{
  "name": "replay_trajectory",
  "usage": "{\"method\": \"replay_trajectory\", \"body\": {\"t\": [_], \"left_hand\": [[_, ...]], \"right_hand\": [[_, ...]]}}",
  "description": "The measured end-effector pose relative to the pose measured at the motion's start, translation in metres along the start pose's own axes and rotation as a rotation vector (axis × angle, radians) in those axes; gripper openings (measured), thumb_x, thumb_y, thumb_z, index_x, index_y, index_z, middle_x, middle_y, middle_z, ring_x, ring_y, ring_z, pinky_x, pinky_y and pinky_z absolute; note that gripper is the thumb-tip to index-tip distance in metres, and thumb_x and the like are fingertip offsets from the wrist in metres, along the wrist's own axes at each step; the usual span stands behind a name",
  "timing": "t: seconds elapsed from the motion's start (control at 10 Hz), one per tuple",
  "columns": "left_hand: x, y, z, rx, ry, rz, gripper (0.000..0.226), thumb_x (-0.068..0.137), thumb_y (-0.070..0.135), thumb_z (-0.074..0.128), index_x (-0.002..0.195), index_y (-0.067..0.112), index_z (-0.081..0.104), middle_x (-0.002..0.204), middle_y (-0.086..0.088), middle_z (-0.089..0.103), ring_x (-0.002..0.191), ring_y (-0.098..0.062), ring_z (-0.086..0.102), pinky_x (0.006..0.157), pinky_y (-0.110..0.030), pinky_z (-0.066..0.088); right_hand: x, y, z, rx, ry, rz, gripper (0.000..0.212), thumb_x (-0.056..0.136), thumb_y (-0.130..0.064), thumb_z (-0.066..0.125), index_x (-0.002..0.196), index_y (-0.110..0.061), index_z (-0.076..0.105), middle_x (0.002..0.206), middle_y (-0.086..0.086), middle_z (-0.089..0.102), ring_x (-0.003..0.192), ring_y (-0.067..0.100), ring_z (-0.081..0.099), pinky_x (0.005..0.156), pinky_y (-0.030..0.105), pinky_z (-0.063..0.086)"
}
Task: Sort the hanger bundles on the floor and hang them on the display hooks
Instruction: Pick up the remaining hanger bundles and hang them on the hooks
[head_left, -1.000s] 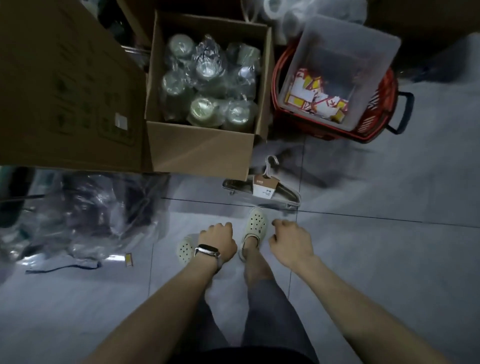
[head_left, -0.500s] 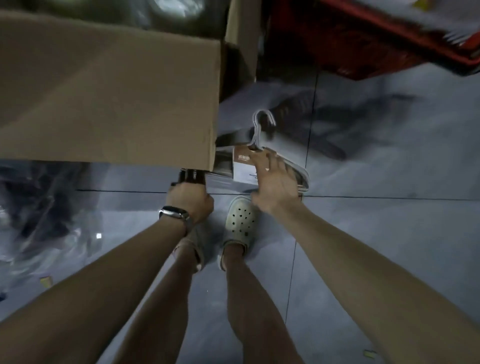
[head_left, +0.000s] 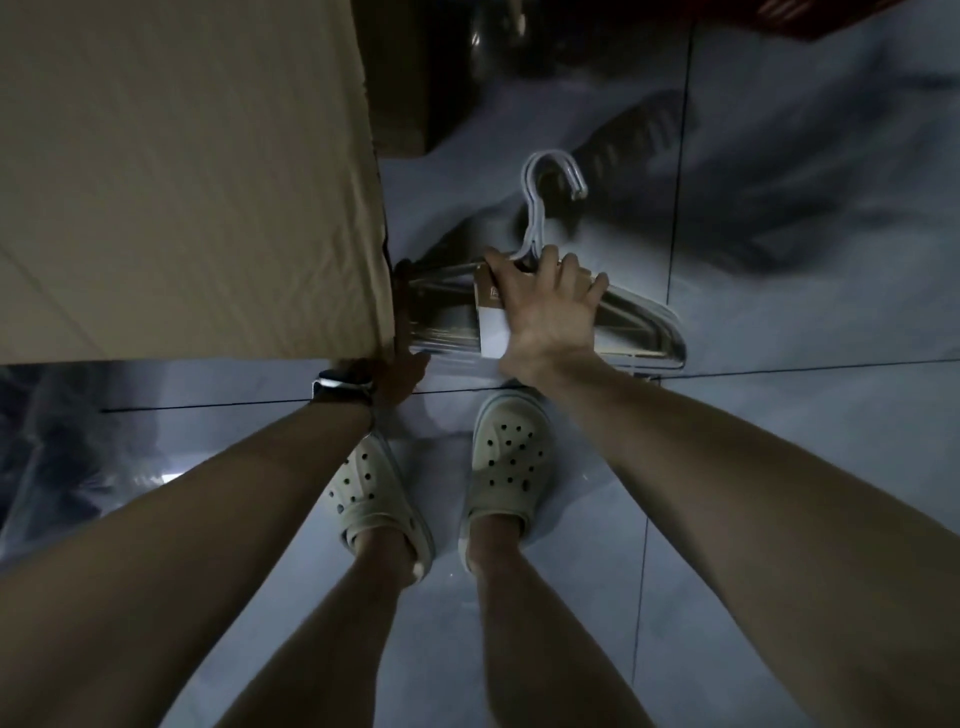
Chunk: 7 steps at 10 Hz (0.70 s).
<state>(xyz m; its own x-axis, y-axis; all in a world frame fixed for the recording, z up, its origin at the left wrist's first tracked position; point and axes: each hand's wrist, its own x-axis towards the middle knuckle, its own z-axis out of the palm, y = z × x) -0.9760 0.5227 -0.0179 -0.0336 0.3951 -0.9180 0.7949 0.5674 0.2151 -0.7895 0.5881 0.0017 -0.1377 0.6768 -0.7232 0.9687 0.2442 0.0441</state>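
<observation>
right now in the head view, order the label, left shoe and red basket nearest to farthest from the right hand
1. label: touching the right hand, on the hangers it grips.
2. left shoe: below the hand, off to the left.
3. red basket: top right corner, only an edge showing.

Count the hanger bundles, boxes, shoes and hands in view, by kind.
Hanger bundle: 1
Cardboard box: 1
Shoes: 2, left clog and right clog
Hands: 2, left hand and right hand, both on the bundle
Total: 6
</observation>
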Motion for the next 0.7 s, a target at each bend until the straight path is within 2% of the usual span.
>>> {"method": "replay_trajectory", "body": {"t": [0.1, 0.2, 0.3, 0.4, 0.5, 0.6, 0.7], "left_hand": [[-0.003, 0.003, -0.002, 0.077, -0.013, 0.096, 0.065, 0.108, 0.032, 0.049, 0.161, 0.004, 0.023, 0.165, -0.022, 0.025, 0.151, -0.032, 0.026, 0.119, -0.035, 0.018], [-0.051, 0.036, -0.012, -0.156, 0.229, 0.184, 0.073, 0.100, 0.001, 0.061, 0.155, -0.012, 0.014, 0.163, -0.031, 0.017, 0.146, -0.025, 0.023, 0.112, -0.015, 0.018], [-0.073, 0.050, -0.011, -0.153, 0.399, 0.215, 0.089, 0.080, -0.002, 0.083, 0.149, -0.016, 0.029, 0.154, -0.038, 0.030, 0.144, -0.048, 0.030, 0.108, -0.040, 0.027], [-0.070, 0.060, -0.011, 0.036, 0.374, 0.239, 0.120, 0.066, 0.035, 0.096, 0.159, 0.003, 0.028, 0.158, -0.028, 0.031, 0.144, -0.046, 0.030, 0.112, -0.055, 0.037], [-0.059, 0.080, -0.007, 0.234, 0.307, 0.261, 0.133, 0.064, 0.043, 0.094, 0.164, 0.021, 0.010, 0.162, -0.020, 0.023, 0.147, -0.045, 0.026, 0.110, -0.058, 0.043], [-0.037, 0.105, 0.001, 0.297, 0.299, 0.264, 0.133, 0.063, 0.025, 0.093, 0.161, 0.033, 0.003, 0.159, -0.017, 0.022, 0.145, -0.043, 0.029, 0.100, -0.056, 0.051], [-0.005, 0.121, 0.014, 0.388, 0.286, 0.282, 0.135, 0.063, 0.022, 0.092, 0.160, 0.038, -0.001, 0.158, -0.015, 0.019, 0.145, -0.042, 0.028, 0.109, -0.058, 0.042]], "right_hand": [[-0.010, 0.008, -0.003, -0.002, 0.063, 0.004, 0.135, 0.044, -0.055, 0.092, 0.152, -0.045, 0.011, 0.140, 0.019, 0.036, 0.128, 0.042, 0.038, 0.106, 0.069, 0.032], [-0.029, 0.027, -0.014, 0.021, 0.064, 0.003, 0.135, 0.046, -0.061, 0.092, 0.154, -0.043, 0.012, 0.142, 0.022, 0.036, 0.128, 0.043, 0.039, 0.106, 0.070, 0.033], [-0.050, 0.056, -0.026, -0.007, 0.067, 0.058, 0.137, 0.047, -0.056, 0.093, 0.158, -0.040, 0.014, 0.145, 0.024, 0.036, 0.130, 0.045, 0.039, 0.105, 0.069, 0.035], [-0.067, 0.092, -0.029, 0.026, 0.032, 0.126, 0.136, 0.048, -0.058, 0.091, 0.158, -0.039, 0.014, 0.145, 0.025, 0.035, 0.131, 0.046, 0.038, 0.105, 0.070, 0.034], [-0.080, 0.131, -0.027, 0.082, 0.016, 0.202, 0.130, 0.055, -0.066, 0.088, 0.157, -0.040, 0.013, 0.144, 0.026, 0.034, 0.130, 0.047, 0.037, 0.104, 0.067, 0.033], [-0.090, 0.164, -0.015, 0.115, 0.032, 0.256, 0.123, 0.058, -0.065, 0.088, 0.155, -0.038, 0.017, 0.142, 0.027, 0.037, 0.125, 0.049, 0.041, 0.099, 0.068, 0.037], [-0.093, 0.186, 0.001, 0.146, 0.036, 0.305, 0.125, 0.055, -0.064, 0.090, 0.153, -0.038, 0.018, 0.139, 0.027, 0.038, 0.123, 0.050, 0.043, 0.097, 0.069, 0.039]]}}
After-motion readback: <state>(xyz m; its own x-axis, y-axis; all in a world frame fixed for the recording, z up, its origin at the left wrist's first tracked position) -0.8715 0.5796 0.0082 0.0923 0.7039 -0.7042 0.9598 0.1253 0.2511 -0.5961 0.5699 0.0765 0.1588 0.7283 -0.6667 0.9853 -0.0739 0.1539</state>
